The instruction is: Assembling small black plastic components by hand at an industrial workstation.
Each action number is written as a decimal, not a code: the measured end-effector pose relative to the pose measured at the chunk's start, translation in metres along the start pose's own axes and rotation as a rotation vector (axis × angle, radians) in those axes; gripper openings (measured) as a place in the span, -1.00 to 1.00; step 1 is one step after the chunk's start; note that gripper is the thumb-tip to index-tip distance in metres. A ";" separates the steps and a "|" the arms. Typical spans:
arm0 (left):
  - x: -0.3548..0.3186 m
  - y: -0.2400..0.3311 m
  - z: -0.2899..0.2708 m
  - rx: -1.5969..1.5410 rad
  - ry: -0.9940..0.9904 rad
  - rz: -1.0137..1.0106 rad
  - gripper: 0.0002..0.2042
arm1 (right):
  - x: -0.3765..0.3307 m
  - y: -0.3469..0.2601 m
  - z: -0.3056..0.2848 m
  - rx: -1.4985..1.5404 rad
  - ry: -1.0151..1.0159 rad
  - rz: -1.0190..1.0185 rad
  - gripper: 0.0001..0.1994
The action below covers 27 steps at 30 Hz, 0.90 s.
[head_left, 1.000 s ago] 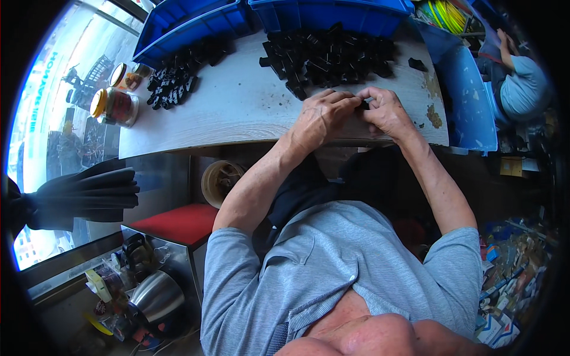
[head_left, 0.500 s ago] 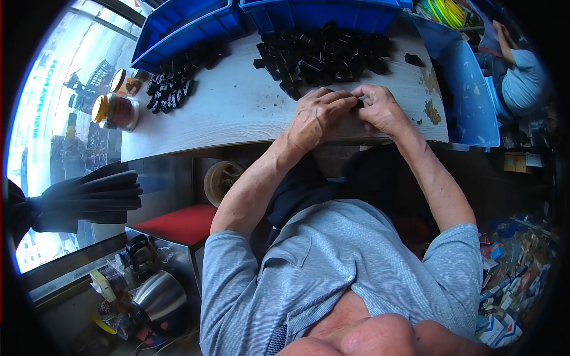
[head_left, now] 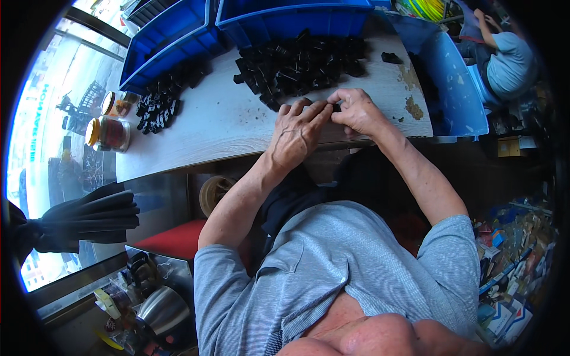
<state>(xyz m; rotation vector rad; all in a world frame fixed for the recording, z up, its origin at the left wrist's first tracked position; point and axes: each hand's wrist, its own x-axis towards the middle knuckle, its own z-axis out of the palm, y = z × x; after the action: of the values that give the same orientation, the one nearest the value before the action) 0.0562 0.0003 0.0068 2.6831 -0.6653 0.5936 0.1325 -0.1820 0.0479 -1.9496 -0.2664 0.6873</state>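
Note:
At the table's front edge my two hands meet, both closed at the fingertips around a small black plastic part point(head_left: 336, 108). My left hand point(head_left: 298, 132) shows its back, with the fingers bent toward the right. From the other side, the thumb and index finger of my right hand point(head_left: 359, 114) pinch the part. Most of it is hidden by the fingers, so its exact shape cannot be made out. Just beyond my hands lies a large heap of similar black parts point(head_left: 300, 65). A smaller group of black parts point(head_left: 159, 107) lies farther left.
Blue bins point(head_left: 291, 25) stand along the table's far side. Two lidded jars point(head_left: 111, 135) sit at its left edge. A single black part point(head_left: 391, 57) lies right of the heap, near a large blue tub point(head_left: 454, 89). Another person point(head_left: 510, 62) sits at the far right.
The whole view has shifted slightly, moving the table and bins leftward and up. My hands stay together on the black part, with the left fingers a little straighter.

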 end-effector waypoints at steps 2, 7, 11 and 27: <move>0.002 0.003 -0.001 -0.020 0.000 -0.008 -0.58 | 0.001 0.003 0.000 0.002 -0.007 -0.015 -0.65; -0.009 -0.004 0.000 -0.012 0.232 -0.035 -0.51 | -0.005 0.004 -0.007 0.005 -0.005 -0.039 -0.65; -0.004 -0.017 -0.016 0.202 0.147 -0.368 -0.28 | -0.014 0.011 -0.028 0.146 0.108 0.067 -0.55; 0.042 -0.043 0.019 0.128 0.110 -0.441 -0.24 | 0.073 0.079 -0.194 0.374 0.985 0.180 -0.69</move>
<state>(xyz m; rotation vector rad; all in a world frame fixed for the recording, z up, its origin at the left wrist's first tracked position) 0.1174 0.0132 0.0010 2.7590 0.0016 0.6695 0.2942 -0.3311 0.0175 -1.7312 0.6053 -0.1647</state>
